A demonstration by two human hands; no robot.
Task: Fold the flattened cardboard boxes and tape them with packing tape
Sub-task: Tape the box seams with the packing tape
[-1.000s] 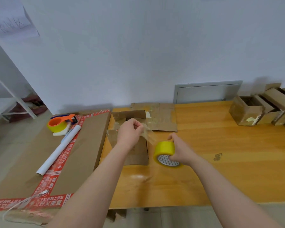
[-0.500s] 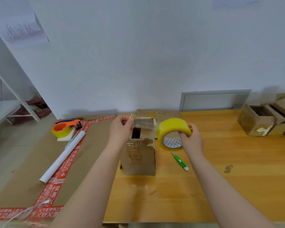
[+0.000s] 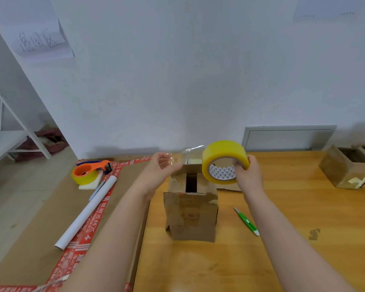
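Since half a second ago the tape strip [image 3: 187,153] has lengthened — left hand [image 3: 159,171] pinches its end. Right hand [image 3: 248,175], fingers curled through the core, grips the yellow tape roll [image 3: 224,162] above the cardboard box [image 3: 191,213].

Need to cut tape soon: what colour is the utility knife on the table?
The utility knife is green with a white tip; head view.

white wall [image 3: 198,70] behind a wooden table [image 3: 303,228]; white shelf frame [image 3: 19,127] left.

Orange-toned wooden table [image 3: 282,260]: 1 upright brown cardboard box [image 3: 191,216] at centre, green-and-white utility knife [image 3: 246,222] just right of it, open brown carton [image 3: 346,171] far right.
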